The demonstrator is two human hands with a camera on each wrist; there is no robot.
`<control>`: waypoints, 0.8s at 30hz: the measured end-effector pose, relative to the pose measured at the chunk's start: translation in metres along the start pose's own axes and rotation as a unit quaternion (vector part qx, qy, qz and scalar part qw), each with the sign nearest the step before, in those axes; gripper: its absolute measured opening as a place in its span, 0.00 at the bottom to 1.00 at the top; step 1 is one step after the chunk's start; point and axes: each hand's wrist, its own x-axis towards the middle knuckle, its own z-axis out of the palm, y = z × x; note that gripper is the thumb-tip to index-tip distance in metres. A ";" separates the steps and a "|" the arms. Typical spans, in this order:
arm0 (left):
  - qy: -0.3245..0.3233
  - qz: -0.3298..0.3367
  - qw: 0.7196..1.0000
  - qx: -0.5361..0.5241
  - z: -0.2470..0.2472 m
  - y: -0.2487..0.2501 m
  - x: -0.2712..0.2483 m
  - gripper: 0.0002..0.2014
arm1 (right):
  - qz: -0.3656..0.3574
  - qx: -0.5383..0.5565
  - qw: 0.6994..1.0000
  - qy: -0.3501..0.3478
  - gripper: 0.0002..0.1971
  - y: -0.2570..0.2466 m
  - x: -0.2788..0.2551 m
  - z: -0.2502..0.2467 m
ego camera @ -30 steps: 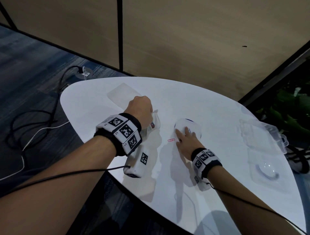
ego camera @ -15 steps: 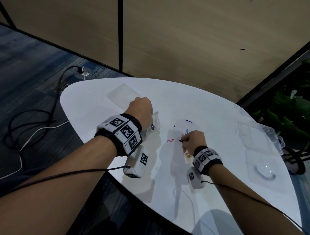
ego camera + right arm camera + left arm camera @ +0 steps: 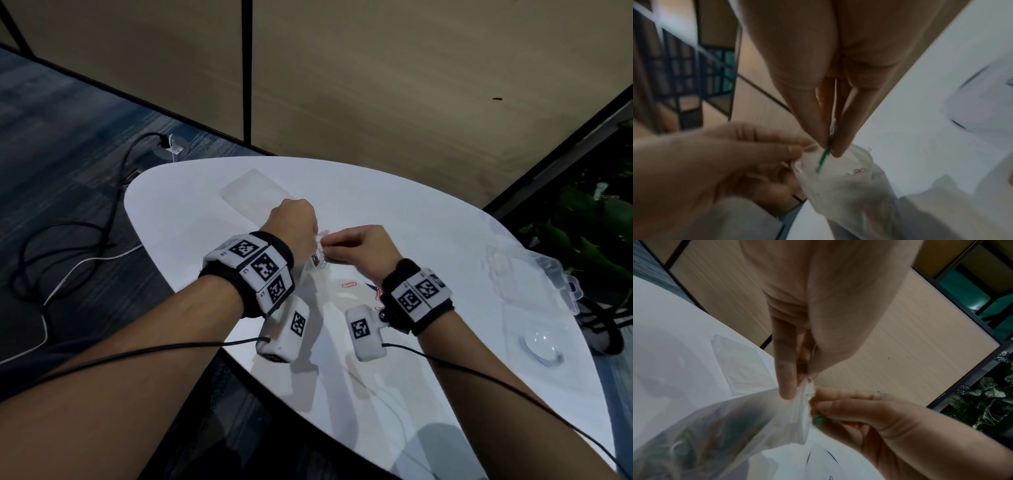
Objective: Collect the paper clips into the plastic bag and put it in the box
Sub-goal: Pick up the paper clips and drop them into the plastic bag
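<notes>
White tabletop [image 3: 428,240]: left hand [image 3: 294,222] pinches plastic bag [image 3: 849,186] mouth; right hand [image 3: 359,246] pinches green paper clip [image 3: 823,160]. Risk: clip misses narrow opening.

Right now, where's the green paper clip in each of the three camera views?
Head: not visible; the hands hide it where they meet at the bag mouth.
Left wrist: green paper clip right of centre, pinched by the right hand beside the plastic bag.
Right wrist: centre, poking down from the pinching fingers.
Shared landmark: the bag's mouth.
</notes>
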 end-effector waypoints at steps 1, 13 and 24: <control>0.002 0.001 1.000 -0.003 -0.001 -0.001 0.000 0.12 | -0.014 -0.065 0.998 -0.021 0.09 0.000 0.001 0.003; 0.008 0.009 1.000 -0.014 -0.009 -0.012 -0.002 0.13 | 0.135 -0.452 0.880 0.060 0.22 0.078 0.014 -0.063; 0.010 0.008 1.000 -0.013 -0.010 -0.011 -0.003 0.13 | -0.083 -0.698 0.702 -0.115 0.36 0.136 -0.049 -0.024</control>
